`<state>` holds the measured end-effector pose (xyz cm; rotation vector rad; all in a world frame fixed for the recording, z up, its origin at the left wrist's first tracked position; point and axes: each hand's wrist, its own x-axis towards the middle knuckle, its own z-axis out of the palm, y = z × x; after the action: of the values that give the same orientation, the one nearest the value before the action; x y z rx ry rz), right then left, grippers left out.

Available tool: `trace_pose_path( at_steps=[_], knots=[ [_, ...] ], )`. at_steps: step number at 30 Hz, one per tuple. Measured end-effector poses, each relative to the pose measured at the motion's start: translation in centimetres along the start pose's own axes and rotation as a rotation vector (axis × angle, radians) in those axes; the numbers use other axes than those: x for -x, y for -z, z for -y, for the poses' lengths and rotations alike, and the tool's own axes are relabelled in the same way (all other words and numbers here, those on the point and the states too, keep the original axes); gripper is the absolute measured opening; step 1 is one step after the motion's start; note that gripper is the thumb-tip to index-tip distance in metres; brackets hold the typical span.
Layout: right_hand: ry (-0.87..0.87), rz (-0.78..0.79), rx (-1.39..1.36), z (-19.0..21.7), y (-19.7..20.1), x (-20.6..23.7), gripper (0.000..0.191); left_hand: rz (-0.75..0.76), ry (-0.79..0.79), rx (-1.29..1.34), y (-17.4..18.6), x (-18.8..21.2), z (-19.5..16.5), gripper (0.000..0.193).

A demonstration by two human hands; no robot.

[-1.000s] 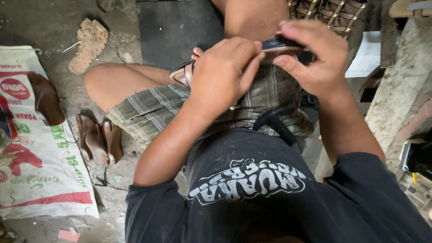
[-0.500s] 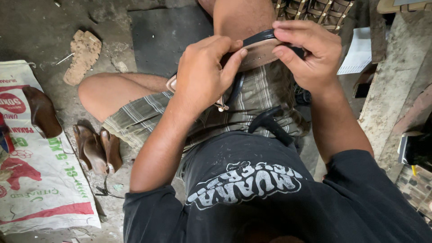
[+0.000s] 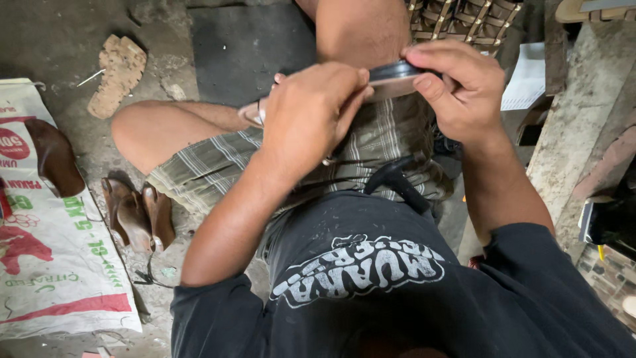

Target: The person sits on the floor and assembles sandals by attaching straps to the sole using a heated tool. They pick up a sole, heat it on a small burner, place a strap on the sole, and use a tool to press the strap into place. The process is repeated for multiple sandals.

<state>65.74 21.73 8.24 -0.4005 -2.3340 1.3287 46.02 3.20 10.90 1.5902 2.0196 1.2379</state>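
Sole (image 3: pixel 396 78) half hidden — both hands, left (image 3: pixel 311 116) and right (image 3: pixel 460 89), clamped on it.

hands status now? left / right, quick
Left hand: closed, fingers pinching the near end of the flat dark sole piece.
Right hand: closed, gripping the same sole piece at its far end.

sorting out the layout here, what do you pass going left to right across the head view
printed sack → brown leather pieces → left hand → dark sole piece → right hand → concrete slab
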Motion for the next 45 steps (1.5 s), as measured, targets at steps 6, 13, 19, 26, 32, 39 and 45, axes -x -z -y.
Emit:
trace_pose_path(
  at_steps=[6,13,19,26,32,39,45],
  knots=[
    [-0.034,0.037,-0.11,-0.7,0.3,1.5,0.036,-0.044,-0.049,-0.096,-0.8,0.8,-0.6,0.015],
    [-0.158,-0.023,-0.171,0.2,0.0,1.2,0.028,-0.037,-0.078,-0.126,-1.2,1.5,-1.3,0.017],
    [-0.08,-0.005,-0.204,2.0,-1.5,1.1,0.043,-0.048,-0.11,-0.141,-1.4,2.1,-1.7,0.02],
    [-0.074,0.04,-0.23,1.0,-1.3,1.6,0.03,-0.098,-0.12,-0.083,-2.1,2.1,-1.7,0.015],
    [-0.046,0.189,-0.281,-1.1,0.6,1.1,0.027,-0.091,-0.108,-0.023,-2.1,2.3,-1.0,0.017],
    [-0.183,0.15,-0.593,-1.6,0.0,0.0,0.03,-0.068,0.047,0.123,-1.2,1.5,-0.3,0.021],
    [-0.136,0.114,-0.365,3.0,-3.1,0.1,0.027,-0.07,0.083,0.235,0.3,3.1,-1.1,0.044]
  ],
)
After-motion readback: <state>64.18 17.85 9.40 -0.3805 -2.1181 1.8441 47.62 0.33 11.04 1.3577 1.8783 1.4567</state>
